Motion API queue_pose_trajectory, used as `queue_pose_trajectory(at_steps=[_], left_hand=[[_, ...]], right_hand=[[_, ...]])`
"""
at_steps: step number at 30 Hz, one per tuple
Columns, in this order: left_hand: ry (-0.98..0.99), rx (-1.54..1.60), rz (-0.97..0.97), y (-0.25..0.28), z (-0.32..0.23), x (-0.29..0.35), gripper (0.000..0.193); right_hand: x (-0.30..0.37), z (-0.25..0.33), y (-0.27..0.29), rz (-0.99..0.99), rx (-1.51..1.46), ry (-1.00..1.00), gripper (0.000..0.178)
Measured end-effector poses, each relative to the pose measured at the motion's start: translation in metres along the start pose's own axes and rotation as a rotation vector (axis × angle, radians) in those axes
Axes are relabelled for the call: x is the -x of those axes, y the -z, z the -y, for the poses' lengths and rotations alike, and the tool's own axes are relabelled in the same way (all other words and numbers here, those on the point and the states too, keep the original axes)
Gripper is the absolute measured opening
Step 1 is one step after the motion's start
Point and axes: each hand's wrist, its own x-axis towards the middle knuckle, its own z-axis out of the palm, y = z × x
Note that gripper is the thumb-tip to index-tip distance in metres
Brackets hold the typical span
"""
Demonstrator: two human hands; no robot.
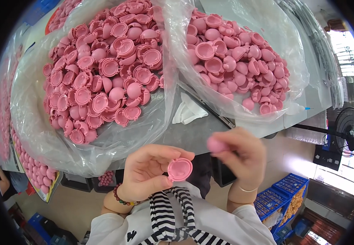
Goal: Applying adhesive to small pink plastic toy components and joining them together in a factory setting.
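My left hand (146, 167) pinches a pink plastic half-shell (180, 169) between thumb and fingers, its hollow, ringed side toward me. To the right, my right hand (244, 159) is somewhat blurred and grips a second pink rounded shell piece (216, 145) in its fingertips. The two pieces are apart, both held in front of the table's near edge. Beyond my left hand lies a big heap of half-shells with small tabs (103, 73) in a clear plastic bag (138, 132). Another heap of similar shells (242, 61) fills a second clear bag (295, 69) at the right.
On the grey table, a crumpled white cloth (189, 110) lies between the bags, beside a dark metal strip (209, 104). A small blue-tipped bottle (296, 108) is at the right edge. Pink balls (40, 175) sit at the lower left; blue crates (281, 198) and a fan (348, 136) stand right.
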Motion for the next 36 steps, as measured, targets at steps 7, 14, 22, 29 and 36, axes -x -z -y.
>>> queue_pose_trajectory(at_steps=[7,14,22,29,36], left_hand=[[-0.079,-0.047,-0.054,0.003,-0.006,0.006,0.04],[-0.072,-0.213,-0.11,0.002,-0.006,0.004,0.041],[-0.118,-0.503,-0.2,-0.005,0.0,0.0,0.038],[-0.179,-0.907,-0.19,-0.006,0.001,-0.005,0.037],[-0.252,-0.94,-0.168,-0.005,0.002,-0.011,0.041]], right_hand=[[-0.008,-0.01,-0.037,-0.128,0.539,0.138,0.037],[-0.018,-0.006,-0.014,0.116,0.603,0.429,0.041],[-0.015,0.005,-0.028,-0.128,0.152,0.405,0.035],[-0.016,-0.004,-0.039,-0.103,0.165,0.503,0.033],[-0.002,-0.007,-0.043,-0.181,0.281,0.553,0.035]])
